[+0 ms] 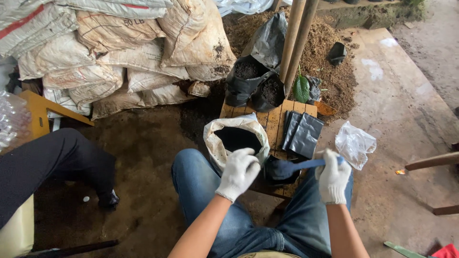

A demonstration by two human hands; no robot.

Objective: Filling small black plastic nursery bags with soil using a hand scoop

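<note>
My right hand (333, 177), in a white knit glove, grips the handle of a blue scoop (292, 167) whose bowl points left into a small black plastic bag (273, 173) between my knees. My left hand (239, 173), also gloved, hovers with curled fingers over the rim of a white sack (216, 143) of dark soil, right beside the small bag; whether it pinches the bag's edge is hidden. A stack of flat black bags (302, 134) lies on the low wooden pallet (273, 119) just beyond.
Two filled black bags (253, 83), one with a green leaf seedling (301, 88), stand behind the pallet by two wooden poles (296, 38). Piled sacks (119, 48) fill the left. A soil heap (330, 62) lies behind. Another person's dark-trousered leg (57, 157) is left. A clear plastic bag (354, 143) lies right.
</note>
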